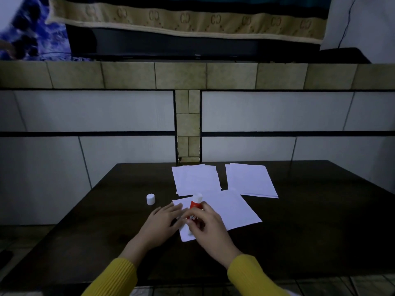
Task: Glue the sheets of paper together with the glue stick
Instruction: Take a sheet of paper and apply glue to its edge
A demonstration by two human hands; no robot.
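Glue stick [195, 205]: red body, white tip exposed and uncapped, tilted with the tip pointing away from the person, raised over the near-left part of the front sheet [230, 208]. Right hand [206, 224]: fingers and thumb curled round the lower body of the stick, gripping it; the base of the stick is hidden behind the fingers. Left hand [161, 223]: fingers straight and together, lying flat on the left edge of the front sheet, pressing it to the table [106, 210]; its fingertips are just beside the stick. Whether the left fingers touch the stick cannot be told. Front sheet: white, lying flat and turned slightly, its near corner partly covered by both hands. Cap [151, 199]: white, standing upright on the bare table, left of the sheet and apart from the left hand. Left stack [196, 178]: several white sheets, edges loosely fanned, behind the front sheet and overlapping its far edge. Right stack [250, 180]: white sheets, more squared, just beside the left stack with a narrow gap between them. Table: dark, against a tiled wall [85, 112]. Both sleeves [254, 274] are yellow ribbed knit.
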